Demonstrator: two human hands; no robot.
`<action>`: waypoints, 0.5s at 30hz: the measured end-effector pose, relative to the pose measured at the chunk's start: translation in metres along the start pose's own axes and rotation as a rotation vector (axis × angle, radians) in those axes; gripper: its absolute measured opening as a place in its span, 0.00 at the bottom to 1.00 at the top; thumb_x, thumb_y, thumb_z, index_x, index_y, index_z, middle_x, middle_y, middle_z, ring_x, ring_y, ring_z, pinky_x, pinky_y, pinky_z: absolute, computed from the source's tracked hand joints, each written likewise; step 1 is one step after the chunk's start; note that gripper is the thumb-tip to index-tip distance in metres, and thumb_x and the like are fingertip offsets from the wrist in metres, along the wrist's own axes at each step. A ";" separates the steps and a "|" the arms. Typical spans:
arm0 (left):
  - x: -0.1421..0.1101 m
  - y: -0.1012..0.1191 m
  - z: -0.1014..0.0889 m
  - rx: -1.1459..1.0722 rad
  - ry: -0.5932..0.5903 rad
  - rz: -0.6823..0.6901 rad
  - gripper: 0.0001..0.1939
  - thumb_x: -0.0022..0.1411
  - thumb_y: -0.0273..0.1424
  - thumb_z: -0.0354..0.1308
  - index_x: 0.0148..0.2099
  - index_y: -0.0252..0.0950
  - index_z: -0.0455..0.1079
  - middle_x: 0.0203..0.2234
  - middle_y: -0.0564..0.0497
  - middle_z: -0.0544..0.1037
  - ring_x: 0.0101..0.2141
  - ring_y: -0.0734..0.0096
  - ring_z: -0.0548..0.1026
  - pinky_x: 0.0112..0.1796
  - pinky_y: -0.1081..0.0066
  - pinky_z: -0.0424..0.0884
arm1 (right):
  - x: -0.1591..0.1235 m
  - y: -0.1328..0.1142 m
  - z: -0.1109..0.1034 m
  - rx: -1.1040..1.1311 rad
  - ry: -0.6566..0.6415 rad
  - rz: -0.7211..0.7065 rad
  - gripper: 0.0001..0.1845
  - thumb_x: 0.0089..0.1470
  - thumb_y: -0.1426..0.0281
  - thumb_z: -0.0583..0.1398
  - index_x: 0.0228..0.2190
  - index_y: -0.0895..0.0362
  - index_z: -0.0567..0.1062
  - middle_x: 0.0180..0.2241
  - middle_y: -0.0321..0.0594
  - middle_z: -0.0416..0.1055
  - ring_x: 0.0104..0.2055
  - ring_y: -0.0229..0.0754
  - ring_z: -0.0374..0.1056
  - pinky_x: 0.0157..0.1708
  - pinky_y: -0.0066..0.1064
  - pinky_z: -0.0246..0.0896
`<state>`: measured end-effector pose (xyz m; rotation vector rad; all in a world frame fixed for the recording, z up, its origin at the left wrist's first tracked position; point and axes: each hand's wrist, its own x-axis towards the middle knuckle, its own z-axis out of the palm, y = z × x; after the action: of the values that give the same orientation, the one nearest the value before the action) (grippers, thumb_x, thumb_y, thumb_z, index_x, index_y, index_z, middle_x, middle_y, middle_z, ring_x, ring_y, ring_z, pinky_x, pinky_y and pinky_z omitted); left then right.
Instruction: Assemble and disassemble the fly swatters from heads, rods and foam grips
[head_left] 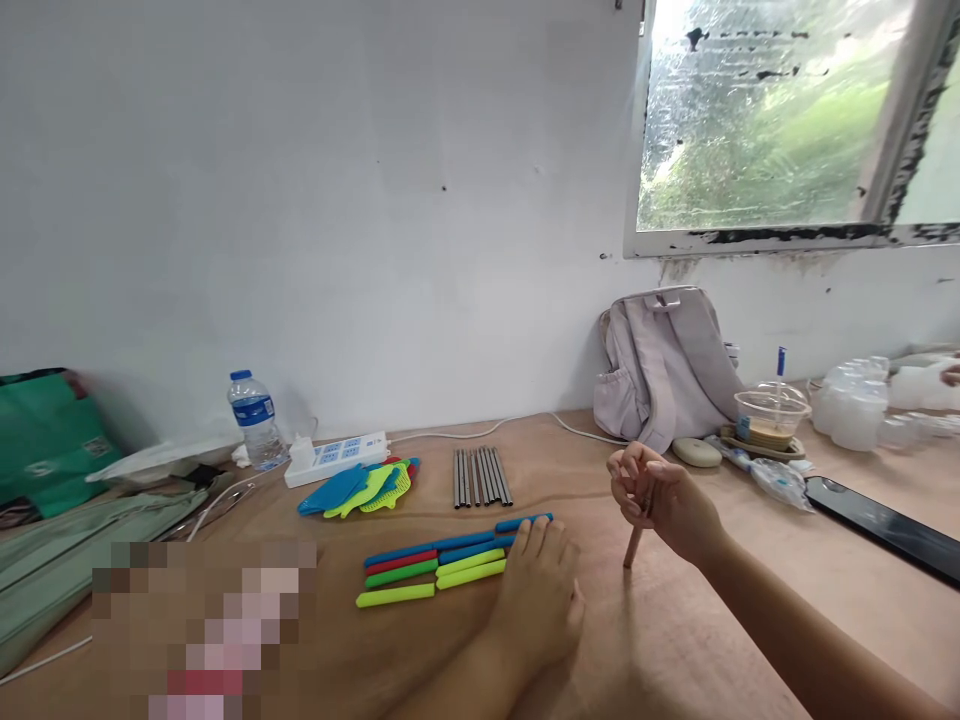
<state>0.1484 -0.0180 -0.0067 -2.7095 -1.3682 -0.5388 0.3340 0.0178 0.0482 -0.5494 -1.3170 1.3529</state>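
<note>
My right hand (pixel 664 500) is closed around a thin metal tube (pixel 631 548), held nearly upright with its lower end at or just above the table. My left hand (pixel 541 580) lies palm down, fingers stretched, over the right end of a group of coloured plastic tubes. Among these are a blue tube (pixel 523 522), a green tube (pixel 401 573), a red tube (pixel 400 561) and yellow tubes (pixel 395 596). Part of the group is hidden under my left hand. Behind them, several metal tubes (pixel 481 478) lie side by side.
Flat coloured plastic pieces like fly swatter heads (pixel 364 490) lie by a white power strip (pixel 337 458) and a water bottle (pixel 256 420). A backpack (pixel 667 365) leans on the wall. To the right are a drink cup (pixel 771 415), a phone (pixel 885 530) and translucent bottles (pixel 851 400).
</note>
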 end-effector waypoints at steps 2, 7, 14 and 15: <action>0.003 -0.006 0.003 0.027 0.013 -0.088 0.22 0.56 0.31 0.49 0.53 0.32 0.62 0.55 0.41 0.62 0.56 0.53 0.56 0.57 0.54 0.49 | 0.001 0.007 -0.002 0.014 -0.019 0.028 0.11 0.46 0.59 0.52 0.24 0.53 0.57 0.26 0.33 0.56 0.16 0.31 0.49 0.11 0.22 0.36; 0.004 -0.020 0.005 0.052 0.018 -0.194 0.26 0.55 0.32 0.49 0.56 0.29 0.60 0.56 0.37 0.61 0.56 0.48 0.55 0.56 0.52 0.48 | 0.001 0.015 -0.005 0.047 -0.025 0.007 0.12 0.48 0.59 0.51 0.25 0.52 0.55 0.25 0.31 0.59 0.14 0.31 0.51 0.11 0.22 0.38; -0.003 -0.030 0.004 0.082 0.030 -0.194 0.25 0.56 0.33 0.47 0.55 0.30 0.62 0.55 0.37 0.63 0.56 0.49 0.56 0.56 0.50 0.48 | 0.001 0.020 -0.006 0.021 -0.026 0.024 0.17 0.48 0.52 0.50 0.24 0.53 0.55 0.18 0.30 0.58 0.12 0.31 0.48 0.10 0.23 0.37; -0.003 -0.030 0.005 0.086 0.030 -0.201 0.25 0.57 0.34 0.47 0.55 0.30 0.62 0.55 0.38 0.63 0.56 0.48 0.56 0.56 0.50 0.48 | 0.001 0.025 -0.007 -0.002 -0.015 0.030 0.20 0.49 0.50 0.49 0.23 0.53 0.55 0.16 0.28 0.55 0.12 0.30 0.45 0.10 0.23 0.35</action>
<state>0.1242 -0.0012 -0.0161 -2.5032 -1.6263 -0.5182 0.3309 0.0273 0.0241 -0.5629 -1.3270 1.3829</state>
